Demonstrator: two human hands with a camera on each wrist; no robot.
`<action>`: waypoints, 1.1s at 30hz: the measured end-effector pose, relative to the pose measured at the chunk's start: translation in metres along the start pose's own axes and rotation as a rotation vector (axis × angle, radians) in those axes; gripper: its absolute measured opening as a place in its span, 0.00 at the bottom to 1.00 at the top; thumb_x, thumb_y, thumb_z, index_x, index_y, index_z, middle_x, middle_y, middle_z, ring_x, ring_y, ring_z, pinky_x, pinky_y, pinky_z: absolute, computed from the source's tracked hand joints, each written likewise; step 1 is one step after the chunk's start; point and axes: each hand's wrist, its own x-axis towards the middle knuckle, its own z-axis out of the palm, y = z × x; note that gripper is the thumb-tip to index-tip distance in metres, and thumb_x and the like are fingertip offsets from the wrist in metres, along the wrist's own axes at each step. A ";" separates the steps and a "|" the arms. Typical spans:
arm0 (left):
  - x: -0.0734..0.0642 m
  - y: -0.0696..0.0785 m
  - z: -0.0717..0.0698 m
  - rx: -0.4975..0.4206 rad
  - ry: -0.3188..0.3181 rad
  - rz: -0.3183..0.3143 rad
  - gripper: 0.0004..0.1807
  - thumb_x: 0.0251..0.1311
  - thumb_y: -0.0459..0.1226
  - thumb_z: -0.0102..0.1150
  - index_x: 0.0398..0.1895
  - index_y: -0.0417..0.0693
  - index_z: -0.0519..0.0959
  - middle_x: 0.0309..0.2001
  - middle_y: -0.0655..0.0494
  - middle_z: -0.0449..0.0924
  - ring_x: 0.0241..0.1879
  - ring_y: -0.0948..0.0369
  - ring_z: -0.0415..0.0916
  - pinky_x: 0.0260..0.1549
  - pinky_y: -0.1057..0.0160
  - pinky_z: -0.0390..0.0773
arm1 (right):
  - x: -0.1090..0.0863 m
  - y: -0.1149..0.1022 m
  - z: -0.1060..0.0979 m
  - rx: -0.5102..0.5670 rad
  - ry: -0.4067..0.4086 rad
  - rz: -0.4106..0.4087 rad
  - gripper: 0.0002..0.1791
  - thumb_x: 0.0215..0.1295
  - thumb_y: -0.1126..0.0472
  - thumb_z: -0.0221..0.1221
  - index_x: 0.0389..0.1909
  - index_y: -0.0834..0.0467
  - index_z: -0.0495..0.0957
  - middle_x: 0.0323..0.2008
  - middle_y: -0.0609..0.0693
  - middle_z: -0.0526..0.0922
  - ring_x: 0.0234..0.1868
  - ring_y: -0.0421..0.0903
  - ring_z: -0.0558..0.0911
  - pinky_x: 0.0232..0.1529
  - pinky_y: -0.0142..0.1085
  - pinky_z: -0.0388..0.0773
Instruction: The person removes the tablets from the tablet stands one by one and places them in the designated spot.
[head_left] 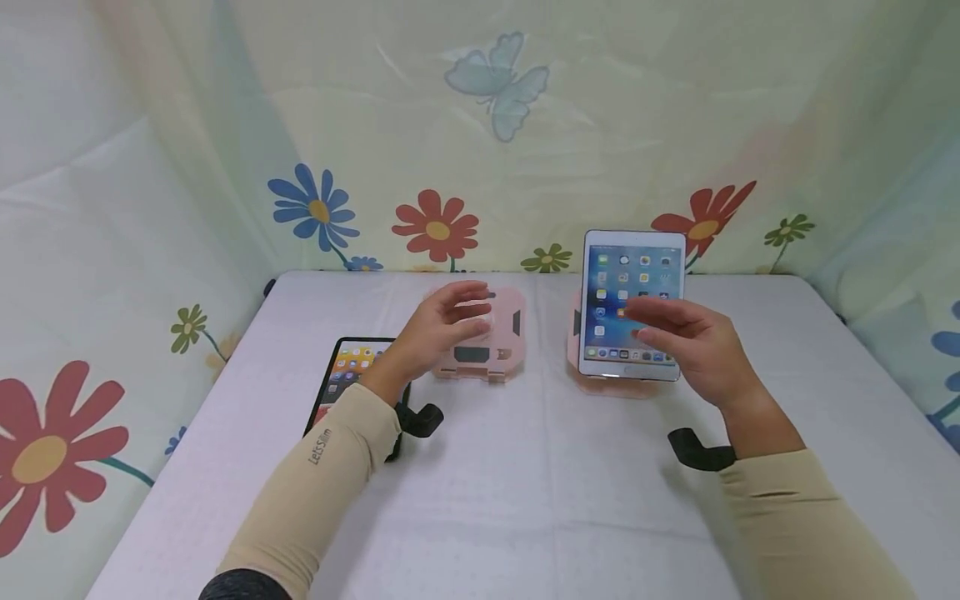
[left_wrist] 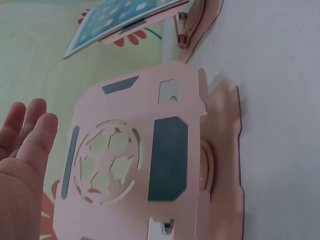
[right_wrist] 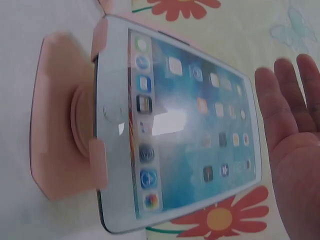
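Note:
My left hand (head_left: pixel 442 325), fingers extended and holding nothing, hovers in front of a pink stand (head_left: pixel 512 346). In the left wrist view this stand's tilted plate (left_wrist: pixel 140 110) shows a soccer-ball cutout and dark pads, and my hand is off to its side. A white-framed tablet (head_left: pixel 611 333) leans on a second pink stand (head_left: pixel 615 387) to the right. Lips at the bottom of that stand hold the tablet's lower edge in the right wrist view. My right hand (head_left: pixel 701 346) is beside this tablet, fingers extended and apart from its screen.
A dark-framed tablet (head_left: pixel 345 367) with a lit screen lies on the white-covered table (head_left: pixel 525 517) at the left, partly hidden by my left forearm. Behind the table hangs a curtain (head_left: pixel 615 125) printed with flowers and a butterfly.

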 end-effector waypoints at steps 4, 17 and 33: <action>0.011 0.001 0.008 0.017 -0.011 -0.021 0.30 0.66 0.32 0.64 0.70 0.52 0.69 0.65 0.48 0.71 0.61 0.57 0.73 0.57 0.60 0.76 | 0.000 0.005 -0.013 -0.010 0.044 0.008 0.24 0.71 0.67 0.59 0.67 0.58 0.74 0.59 0.38 0.78 0.62 0.38 0.73 0.51 0.21 0.73; 0.047 0.019 0.037 0.048 -0.040 -0.008 0.28 0.67 0.38 0.63 0.70 0.56 0.70 0.65 0.60 0.71 0.62 0.63 0.72 0.57 0.62 0.76 | 0.010 0.015 -0.048 -0.043 0.147 0.116 0.28 0.73 0.62 0.58 0.73 0.53 0.68 0.67 0.44 0.72 0.68 0.44 0.70 0.52 0.20 0.72; 0.081 0.028 0.075 0.033 -0.011 -0.079 0.32 0.63 0.40 0.69 0.70 0.62 0.72 0.67 0.63 0.70 0.63 0.63 0.71 0.59 0.54 0.74 | 0.025 0.027 -0.069 -0.150 0.122 0.256 0.34 0.74 0.49 0.56 0.77 0.48 0.59 0.75 0.53 0.60 0.73 0.52 0.64 0.58 0.26 0.70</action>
